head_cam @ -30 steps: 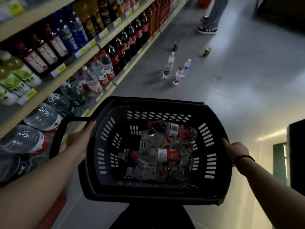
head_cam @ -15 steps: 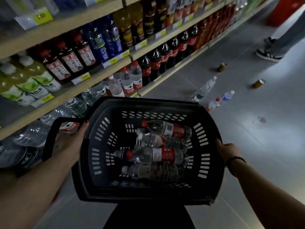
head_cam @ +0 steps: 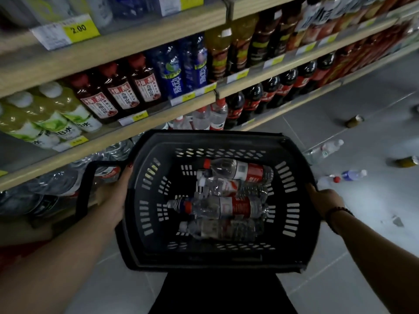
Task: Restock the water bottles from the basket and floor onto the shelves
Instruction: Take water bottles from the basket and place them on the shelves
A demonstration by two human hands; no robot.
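Observation:
A black plastic basket (head_cam: pixel 292 252) hangs in front of me, carried above the floor. Several clear water bottles with red labels (head_cam: pixel 229 208) lie flat inside it. My left hand (head_cam: pixel 114 196) grips the basket's left rim, beside its folded-down handle (head_cam: pixel 85 186). My right hand (head_cam: pixel 325 198) grips the right rim. Three more water bottles stand or lie on the grey floor to the right: a tall one (head_cam: pixel 323 150), a small blue-labelled one (head_cam: pixel 352 175) and a red-capped one (head_cam: pixel 328 180). Water bottles with red labels (head_cam: pixel 209 117) stand on the lower shelf just beyond the basket.
Wooden shelves (head_cam: pixel 127 130) run along the left, stocked with green, red, blue and dark cola drinks. Large water jugs (head_cam: pixel 52 184) fill the bottom shelf at left. Two cans (head_cam: pixel 353 121) (head_cam: pixel 407 161) lie on the floor at right.
My view has swung left and closer to the shelves. The basket stays held in both hands, and the floor bottles now sit at the right edge.

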